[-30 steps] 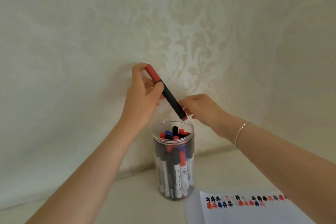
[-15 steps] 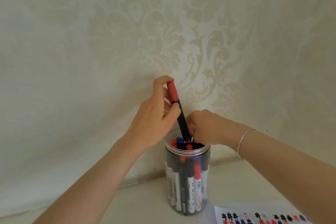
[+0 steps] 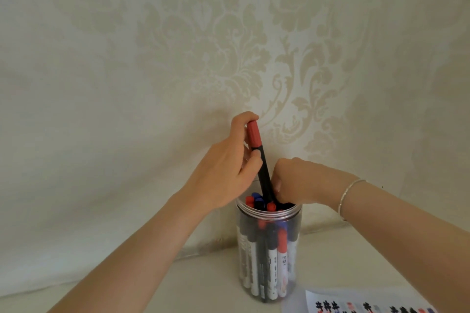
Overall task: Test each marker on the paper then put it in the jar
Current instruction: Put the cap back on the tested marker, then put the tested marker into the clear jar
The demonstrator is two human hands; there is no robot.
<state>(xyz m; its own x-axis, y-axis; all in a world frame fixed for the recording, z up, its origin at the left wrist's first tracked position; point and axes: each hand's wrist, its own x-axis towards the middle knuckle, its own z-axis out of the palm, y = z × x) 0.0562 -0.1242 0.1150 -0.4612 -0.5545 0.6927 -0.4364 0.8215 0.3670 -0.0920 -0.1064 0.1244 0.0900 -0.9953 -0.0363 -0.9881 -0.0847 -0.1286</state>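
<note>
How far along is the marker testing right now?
Done: the jar is packed with markers and the paper carries rows of test marks. In hand: the left hand lowers a red-capped marker into the jar; the right hand is at its mouth. No untested markers show.

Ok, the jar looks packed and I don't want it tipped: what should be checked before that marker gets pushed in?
1. Jar upright on the table: ok.
2. Red-capped marker gripped by the left hand: ok.
3. Cap on: ok.
4. Lower end inside the rim: ok.
5. Free gap among the stored markers: cannot tell; the right hand at the mouth hides it.
6. Paper away from the jar: ok.
</note>
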